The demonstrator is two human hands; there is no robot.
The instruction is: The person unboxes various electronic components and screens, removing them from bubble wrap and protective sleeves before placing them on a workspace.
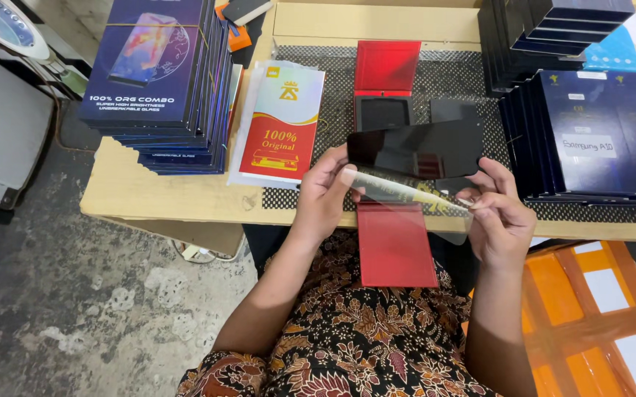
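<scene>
— Nearest? Red flat box point(396, 246) on the lap, just under a clear film sleeve point(413, 197).
— And the fingers?
— Left hand point(323, 192) pinching sleeve and black glass panel point(417, 149) at their left end; right hand point(500, 217) closed on the right end.
— Beyond?
— Open red case point(385, 82) on the tabletop point(148, 197), red-and-white packets point(281, 125), dark box stacks point(157, 73).

Lighting: bright, even, diffuse, from overhead; shadows soft, darkest under worktop point(148, 195) edge. Glare: pale sheen on dark glass panel point(417, 151) and clear film point(406, 192). Focus sharp centre; slight wide-angle bend at edges, no motion blur.
</scene>
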